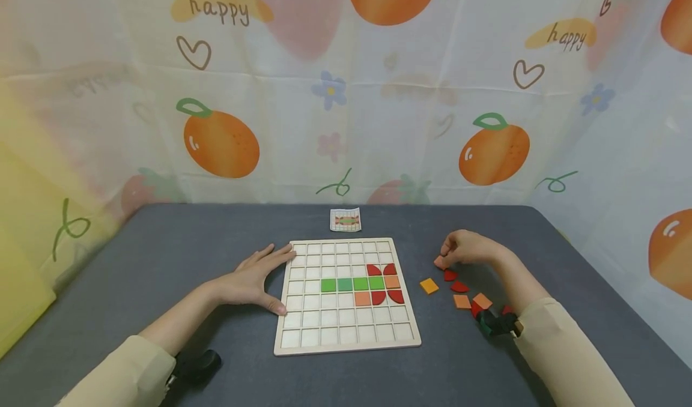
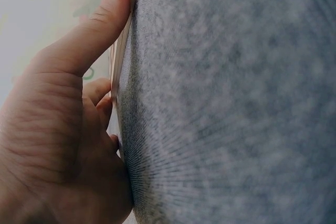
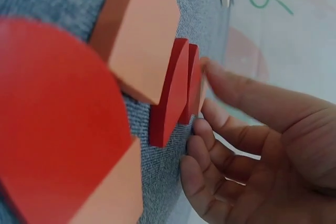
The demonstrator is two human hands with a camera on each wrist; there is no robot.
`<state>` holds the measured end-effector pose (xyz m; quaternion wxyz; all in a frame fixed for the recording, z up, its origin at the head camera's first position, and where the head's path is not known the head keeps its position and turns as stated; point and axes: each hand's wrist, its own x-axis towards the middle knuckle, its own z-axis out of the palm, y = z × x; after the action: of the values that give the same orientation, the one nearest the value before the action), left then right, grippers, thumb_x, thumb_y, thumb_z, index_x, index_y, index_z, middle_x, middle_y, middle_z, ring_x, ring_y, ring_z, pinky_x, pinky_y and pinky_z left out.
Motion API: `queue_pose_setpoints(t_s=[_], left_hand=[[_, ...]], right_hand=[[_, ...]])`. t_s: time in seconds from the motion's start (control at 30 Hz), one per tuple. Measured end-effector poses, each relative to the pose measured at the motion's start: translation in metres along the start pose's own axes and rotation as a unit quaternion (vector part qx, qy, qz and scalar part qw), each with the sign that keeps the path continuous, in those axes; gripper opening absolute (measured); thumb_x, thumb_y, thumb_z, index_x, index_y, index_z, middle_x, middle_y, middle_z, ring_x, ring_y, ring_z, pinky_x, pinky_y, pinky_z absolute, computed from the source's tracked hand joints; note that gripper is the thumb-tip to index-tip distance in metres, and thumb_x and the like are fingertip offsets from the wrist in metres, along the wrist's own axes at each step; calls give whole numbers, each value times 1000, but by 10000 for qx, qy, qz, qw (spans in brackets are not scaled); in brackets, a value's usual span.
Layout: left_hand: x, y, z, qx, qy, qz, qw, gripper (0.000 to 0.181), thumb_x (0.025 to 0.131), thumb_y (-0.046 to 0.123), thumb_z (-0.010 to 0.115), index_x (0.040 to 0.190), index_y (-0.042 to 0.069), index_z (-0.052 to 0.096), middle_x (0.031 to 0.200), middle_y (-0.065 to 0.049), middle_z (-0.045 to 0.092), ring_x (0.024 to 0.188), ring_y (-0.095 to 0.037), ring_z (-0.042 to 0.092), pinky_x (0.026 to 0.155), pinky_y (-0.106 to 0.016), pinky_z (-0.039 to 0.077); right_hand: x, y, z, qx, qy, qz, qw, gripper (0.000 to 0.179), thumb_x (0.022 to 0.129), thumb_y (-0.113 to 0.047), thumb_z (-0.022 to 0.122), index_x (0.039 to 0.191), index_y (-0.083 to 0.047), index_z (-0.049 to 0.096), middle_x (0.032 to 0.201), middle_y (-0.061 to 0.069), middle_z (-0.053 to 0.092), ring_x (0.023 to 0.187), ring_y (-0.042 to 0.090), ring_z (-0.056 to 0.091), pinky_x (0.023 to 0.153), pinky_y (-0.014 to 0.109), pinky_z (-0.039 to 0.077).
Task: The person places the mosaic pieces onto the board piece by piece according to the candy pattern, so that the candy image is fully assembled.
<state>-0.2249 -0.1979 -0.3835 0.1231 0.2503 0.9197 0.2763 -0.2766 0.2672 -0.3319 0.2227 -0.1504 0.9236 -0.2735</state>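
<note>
A wooden grid board [image 1: 303, 329] lies in the middle of a grey table. It holds a row of green tiles [image 1: 352, 284], red quarter-round tiles [image 1: 381, 269] and orange squares [image 1: 363, 299]. My left hand [image 1: 270, 278] lies flat on the table, fingers straight, touching the board's left edge [image 2: 122, 51]. At the right, my right hand [image 1: 449, 257] curls over a light orange tile [image 1: 438, 262] and pinches it at the fingertips [image 3: 207, 69]. Two red quarter-round tiles [image 3: 176, 93] lie just beside that tile.
Loose tiles lie right of the board: a yellow-orange square [image 1: 429, 286], red pieces [image 1: 460, 287] and orange squares [image 1: 462, 301]. A small pattern card [image 1: 345, 219] sits behind the board. A fruit-print cloth [image 1: 346, 95] walls in the table's back and sides.
</note>
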Motion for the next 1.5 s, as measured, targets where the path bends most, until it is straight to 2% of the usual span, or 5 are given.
queue_pose_setpoints(t_s=[0.33, 0.6, 0.9, 1.27, 1.5], left_hand=[[1, -1, 0, -4, -9, -3, 10000, 114, 66, 52, 86, 157, 15, 28, 168, -10, 15, 153, -48, 3, 111, -77, 8], [0, -1, 0, -26, -17, 24, 10000, 114, 67, 52, 86, 157, 14, 28, 168, -11, 15, 153, -48, 2, 111, -77, 7], [2, -4, 1, -38, -36, -27, 10000, 114, 67, 54, 85, 157, 15, 27, 168, -10, 14, 154, -47, 1, 112, -76, 6], [2, -3, 1, -64, -46, -47, 10000, 114, 67, 54, 85, 157, 15, 27, 169, -9, 14, 154, -46, 1, 112, -76, 7], [0, -2, 0, -63, -33, 17, 10000, 114, 67, 52, 86, 157, 15, 27, 168, -11, 14, 153, -49, 2, 110, -78, 7]], right_hand=[[2, -4, 1, -456, 268, 172, 9985, 21, 87, -14, 73, 100, -2, 61, 94, 9, 64, 80, 19, 54, 70, 30, 45], [2, -5, 2, -442, 500, -142, 9977, 14, 84, -3, 69, 97, -2, 62, 85, 8, 64, 75, 17, 55, 67, 29, 45], [-1, -11, 1, -112, 507, -197, 9985, 13, 89, -5, 64, 102, -2, 63, 90, 11, 68, 82, 19, 62, 74, 32, 51], [4, -32, 10, -56, 692, -969, 9929, 25, 91, -8, 64, 115, -3, 69, 105, 12, 69, 90, 19, 62, 75, 30, 52], [10, -52, 21, 283, 549, -1142, 9915, 25, 94, -13, 65, 117, -5, 69, 107, 11, 72, 89, 16, 67, 80, 32, 57]])
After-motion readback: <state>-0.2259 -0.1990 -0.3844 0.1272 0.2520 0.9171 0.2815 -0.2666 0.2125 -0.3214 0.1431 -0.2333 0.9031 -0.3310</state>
